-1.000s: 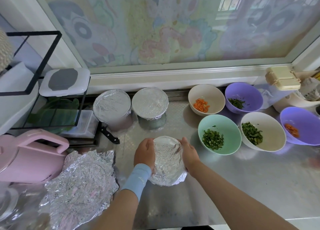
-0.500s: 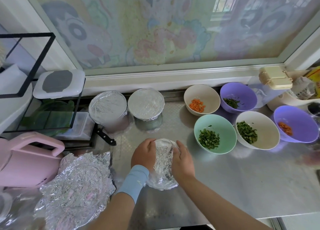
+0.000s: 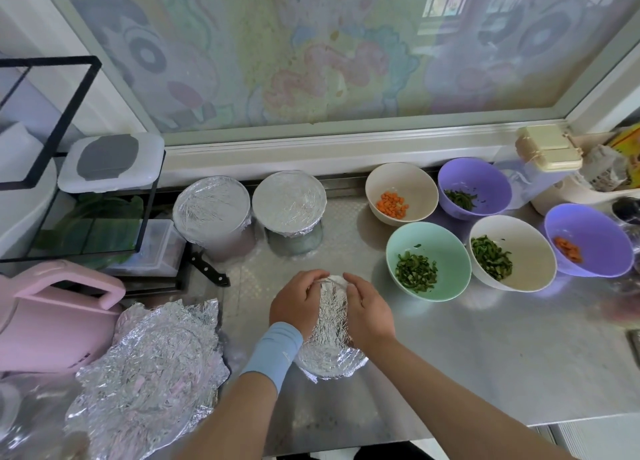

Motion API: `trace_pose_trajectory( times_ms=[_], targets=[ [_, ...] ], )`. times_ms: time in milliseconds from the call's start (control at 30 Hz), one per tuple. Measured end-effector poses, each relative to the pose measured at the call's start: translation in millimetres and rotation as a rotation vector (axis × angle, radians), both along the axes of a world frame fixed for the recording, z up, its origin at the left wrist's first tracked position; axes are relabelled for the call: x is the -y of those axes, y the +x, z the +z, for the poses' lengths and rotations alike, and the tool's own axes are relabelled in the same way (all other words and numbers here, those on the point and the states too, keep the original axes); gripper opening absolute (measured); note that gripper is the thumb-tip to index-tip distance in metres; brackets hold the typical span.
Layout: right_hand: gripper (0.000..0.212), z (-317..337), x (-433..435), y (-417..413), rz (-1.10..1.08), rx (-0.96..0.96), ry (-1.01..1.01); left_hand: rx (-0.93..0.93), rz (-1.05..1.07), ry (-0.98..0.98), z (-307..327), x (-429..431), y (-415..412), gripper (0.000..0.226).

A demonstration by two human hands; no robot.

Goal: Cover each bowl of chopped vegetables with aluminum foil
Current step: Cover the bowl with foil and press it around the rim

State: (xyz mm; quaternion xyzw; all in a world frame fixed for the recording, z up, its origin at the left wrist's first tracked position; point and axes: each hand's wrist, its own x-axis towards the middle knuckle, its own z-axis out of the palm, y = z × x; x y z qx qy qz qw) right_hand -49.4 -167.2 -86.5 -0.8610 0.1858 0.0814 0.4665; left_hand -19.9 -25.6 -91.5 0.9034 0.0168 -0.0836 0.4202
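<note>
At near left, a crumpled foil sheet (image 3: 149,373) lies on the steel counter (image 3: 485,355). At the far edge, left of centre, stand the left covered bowl (image 3: 211,206) and the right covered bowl (image 3: 289,200). At near centre, the wrapped bowl (image 3: 330,324) sits between both hands. The left hand (image 3: 298,303) cups its left side and the right hand (image 3: 369,312) its right, fingers curled over the foil at the far rim; whether the fingertips tuck beneath cannot be confirmed. The bowl lies directly under the fingers, equally near each hand. At right, five open bowls (image 3: 533,248) await foil; the green bowl (image 3: 446,248) is nearest the right hand.
</note>
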Motion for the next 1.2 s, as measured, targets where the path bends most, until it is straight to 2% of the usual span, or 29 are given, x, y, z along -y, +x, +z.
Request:
trace_pose_trajectory(
  times_ms=[167,433,467,567,633,800,900,1000,1133,1200],
  targets=[
    [0.031,2,5,10,-0.047,-0.070,0.137,-0.114,0.079,0.071,0,6,9,0.026],
    [0.031,5,14,20,-0.019,-0.193,0.281,-0.260,0.118,0.088,6,6,15,0.043],
    [0.032,7,15,18,-0.018,-0.178,0.242,-0.227,0.091,0.077,6,5,15,0.041],
    [0.038,8,12,2,-0.100,-0.081,0.070,0.041,-0.064,0.020,4,0,11,0.039],
    [0.037,4,5,-11,-0.149,-0.069,0.086,0.079,-0.168,0.041,1,-1,8,0.039],
    [0.034,-4,-1,-14,-0.288,-0.107,0.279,0.016,-0.122,0.143,-2,5,7,0.030],
    [0.038,-7,0,-9,-0.306,-0.127,0.345,-0.032,-0.080,0.201,1,10,10,0.032],
    [0.040,-11,3,-5,-0.298,-0.152,0.376,-0.127,-0.017,0.176,5,12,11,0.036],
    [0.038,-5,6,-1,-0.195,-0.174,0.347,-0.250,0.033,0.109,8,5,10,0.037],
    [0.035,0,7,-4,-0.152,-0.111,0.205,-0.248,0.036,0.096,9,-2,10,0.037]
  ],
)
